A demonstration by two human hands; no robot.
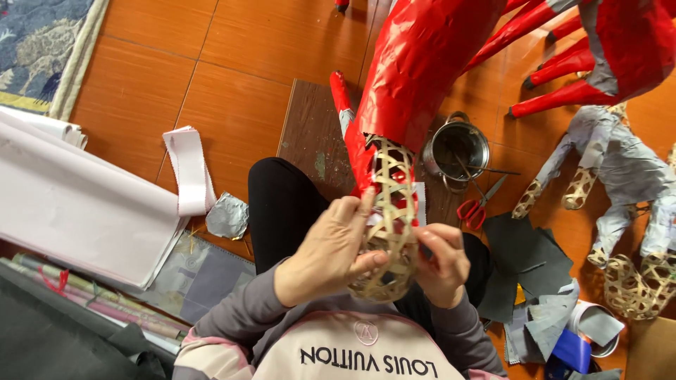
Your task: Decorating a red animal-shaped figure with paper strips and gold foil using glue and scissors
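To your right, a round steel pot (pixel 459 148) stands beside red-handled scissors (pixel 476 205) and dark grey paper scraps (pixel 529 262). At your left lie large white paper sheets (pixel 77 204).

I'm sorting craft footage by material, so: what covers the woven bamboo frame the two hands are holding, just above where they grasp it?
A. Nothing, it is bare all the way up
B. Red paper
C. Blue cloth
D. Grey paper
B: above the bare woven bamboo frame held by the left hand and right hand, shiny red paper covering wraps the form.
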